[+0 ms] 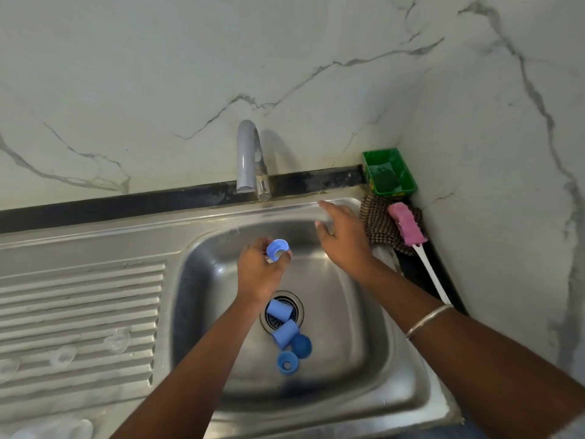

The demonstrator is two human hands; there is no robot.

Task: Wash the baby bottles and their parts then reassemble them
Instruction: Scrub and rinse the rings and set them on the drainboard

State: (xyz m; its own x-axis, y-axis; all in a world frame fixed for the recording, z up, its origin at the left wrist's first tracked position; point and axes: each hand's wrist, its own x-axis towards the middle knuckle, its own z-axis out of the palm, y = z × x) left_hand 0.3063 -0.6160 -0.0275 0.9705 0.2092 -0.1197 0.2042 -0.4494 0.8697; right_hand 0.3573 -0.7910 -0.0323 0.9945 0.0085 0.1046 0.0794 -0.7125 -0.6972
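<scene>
My left hand (258, 275) holds a blue bottle collar ring (277, 249) above the steel sink basin (357, 312), below the tap (250, 156). My right hand (343, 240) hovers with fingers spread over the basin's back right rim and holds nothing. Two light blue caps (278, 308) (286, 333), a dark blue cap (301, 345) and a blue collar ring (287, 362) lie around the drain (292, 304). Clear nipples (117, 339) (61, 356) rest on the ribbed drainboard (79, 312) at left.
A pink sponge bottle brush (406, 226) with a white handle lies on a checked cloth (378, 220) right of the sink. A green tray (389, 172) holding a scrubber sits in the back corner. Clear bottle parts (76, 429) are at the bottom left.
</scene>
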